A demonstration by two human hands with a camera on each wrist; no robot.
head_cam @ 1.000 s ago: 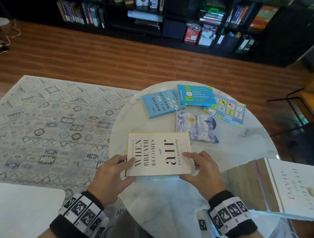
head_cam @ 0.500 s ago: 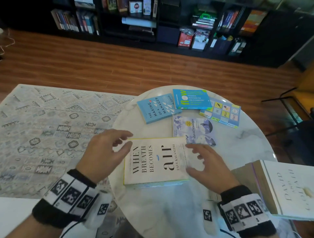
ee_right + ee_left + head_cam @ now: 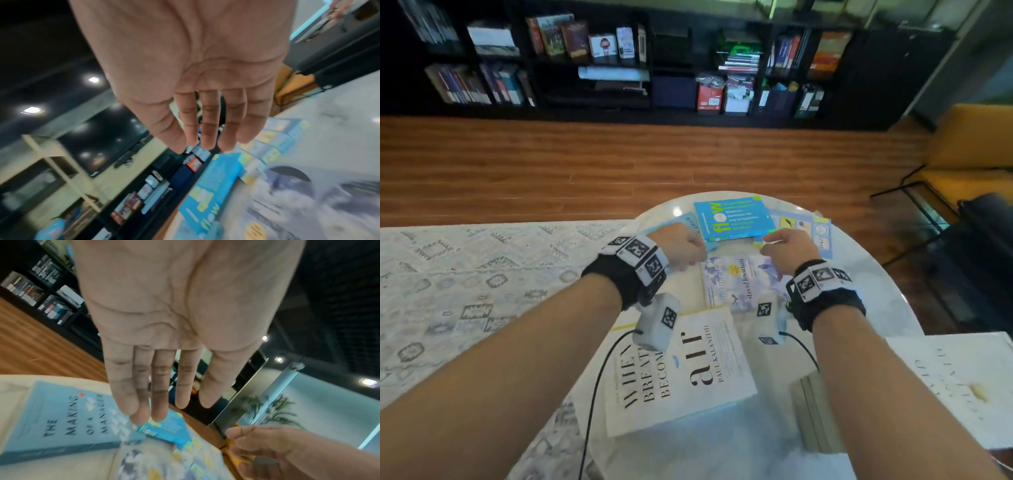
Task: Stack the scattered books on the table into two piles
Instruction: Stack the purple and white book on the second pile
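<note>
Both hands, left [image 3: 681,247] and right [image 3: 789,248], hover empty with fingers straight, flanking the Flow book's [image 3: 732,219] near edge.

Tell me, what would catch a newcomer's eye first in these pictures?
Probably the two bare hands, left hand and right hand, both open, stretched out over the round white marble table toward the far books. Between them lies the bright blue paperback titled flow. Nearer the person sits the big white book titled When Breath Becomes Air, resting on another book.
</note>
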